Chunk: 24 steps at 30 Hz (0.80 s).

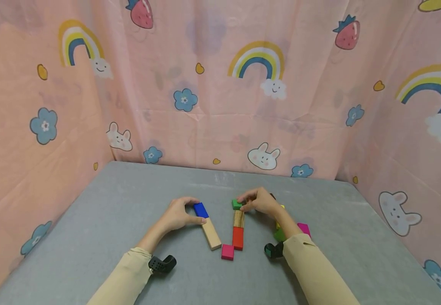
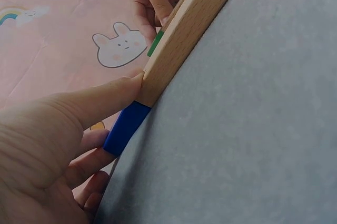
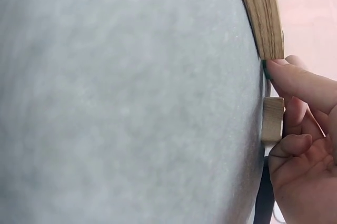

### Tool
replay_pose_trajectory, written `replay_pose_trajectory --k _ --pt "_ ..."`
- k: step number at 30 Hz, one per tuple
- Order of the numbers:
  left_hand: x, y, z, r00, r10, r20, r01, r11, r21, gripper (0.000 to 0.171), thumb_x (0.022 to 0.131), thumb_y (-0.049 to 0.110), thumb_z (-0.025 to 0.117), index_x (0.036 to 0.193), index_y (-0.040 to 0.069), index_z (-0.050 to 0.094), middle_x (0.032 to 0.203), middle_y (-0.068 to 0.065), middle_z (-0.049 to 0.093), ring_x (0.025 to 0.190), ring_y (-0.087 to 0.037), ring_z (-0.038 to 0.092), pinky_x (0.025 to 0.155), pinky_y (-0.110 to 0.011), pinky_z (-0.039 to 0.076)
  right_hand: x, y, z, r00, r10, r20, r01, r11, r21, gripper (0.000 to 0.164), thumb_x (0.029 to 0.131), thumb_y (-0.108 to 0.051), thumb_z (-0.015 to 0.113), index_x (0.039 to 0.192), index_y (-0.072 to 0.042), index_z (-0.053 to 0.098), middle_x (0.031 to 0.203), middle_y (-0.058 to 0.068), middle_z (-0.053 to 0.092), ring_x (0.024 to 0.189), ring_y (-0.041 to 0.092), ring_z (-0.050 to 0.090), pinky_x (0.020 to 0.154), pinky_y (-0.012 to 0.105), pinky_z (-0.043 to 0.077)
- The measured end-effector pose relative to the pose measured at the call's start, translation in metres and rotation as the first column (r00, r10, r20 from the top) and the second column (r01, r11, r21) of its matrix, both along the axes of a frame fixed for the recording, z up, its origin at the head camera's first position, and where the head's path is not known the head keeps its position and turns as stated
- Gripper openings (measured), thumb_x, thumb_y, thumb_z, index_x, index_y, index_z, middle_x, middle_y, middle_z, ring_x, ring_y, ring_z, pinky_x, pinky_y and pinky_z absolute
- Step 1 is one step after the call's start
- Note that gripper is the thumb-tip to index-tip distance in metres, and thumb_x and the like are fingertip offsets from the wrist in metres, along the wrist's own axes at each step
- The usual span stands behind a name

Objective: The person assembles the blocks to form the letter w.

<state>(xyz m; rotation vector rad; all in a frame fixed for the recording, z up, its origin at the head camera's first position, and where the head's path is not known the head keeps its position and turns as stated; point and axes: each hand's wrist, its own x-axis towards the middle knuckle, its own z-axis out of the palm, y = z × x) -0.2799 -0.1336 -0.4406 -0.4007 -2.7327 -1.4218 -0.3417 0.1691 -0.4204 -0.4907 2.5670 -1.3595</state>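
Note:
In the head view my left hand grips a blue block, which lies end to end with a long plain wooden block in a slanted row. Its thumb touches the wooden block near the joint, and the fingers rest at the blue block's far end. My right hand pinches a small green block at the far end of a second row. That row continues with a wood-grain block and a red block. A pinkish-red block lies between the rows' near ends.
Partly hidden behind the right forearm are a darker green block, a yellow block and a magenta block. A small wooden block sits beside the right palm. Patterned pink cloth surrounds the grey table.

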Motion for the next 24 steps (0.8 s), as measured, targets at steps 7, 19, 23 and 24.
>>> replay_pose_trajectory --k 7,19,23,24 --pt "0.0007 0.0007 0.0002 1.000 0.001 -0.006 -0.001 1.000 0.000 0.061 0.069 0.030 0.092 0.120 0.007 0.068 0.118 -0.004 0.064 0.115 -0.024 0.055 0.099 -0.044 0.043 0.0005 0.0002 -0.0013 1.000 -0.005 -0.016 0.005 1.000 0.013 0.021 0.080 -0.003 0.081 0.100 -0.003 0.077 0.094 0.008 0.069 0.074 0.019 0.043 0.061 0.029 0.033" --pt "-0.0003 0.0012 -0.0007 1.000 0.007 -0.001 -0.007 1.000 -0.002 0.062 0.069 0.031 0.092 0.121 0.008 0.068 0.119 -0.004 0.064 0.116 -0.024 0.055 0.099 -0.044 0.043 -0.0009 0.0028 -0.0045 0.997 -0.001 -0.072 0.002 1.000 0.016 0.020 0.081 -0.002 0.080 0.100 -0.003 0.076 0.078 0.008 0.060 0.071 0.019 0.046 0.059 0.028 0.035" --pt "-0.0003 0.0013 -0.0010 1.000 0.006 -0.005 -0.007 1.000 -0.006 0.061 0.069 0.031 0.092 0.121 0.008 0.068 0.119 -0.004 0.064 0.115 -0.024 0.055 0.099 -0.045 0.043 0.0005 0.0032 -0.0044 0.994 -0.007 -0.106 0.010 1.000 0.025 0.018 0.082 -0.001 0.079 0.099 -0.003 0.076 0.079 0.007 0.061 0.070 0.019 0.047 0.059 0.028 0.037" --pt "-0.0003 0.0013 -0.0010 1.000 0.007 -0.005 -0.007 1.000 -0.006 0.061 0.069 0.031 0.092 0.121 0.008 0.068 0.119 -0.004 0.064 0.115 -0.024 0.055 0.099 -0.044 0.043 0.0018 0.0033 -0.0040 0.993 -0.015 -0.118 0.018 1.000 0.026 0.017 0.082 -0.001 0.079 0.099 -0.004 0.076 0.080 0.006 0.062 0.071 0.019 0.047 0.059 0.029 0.037"
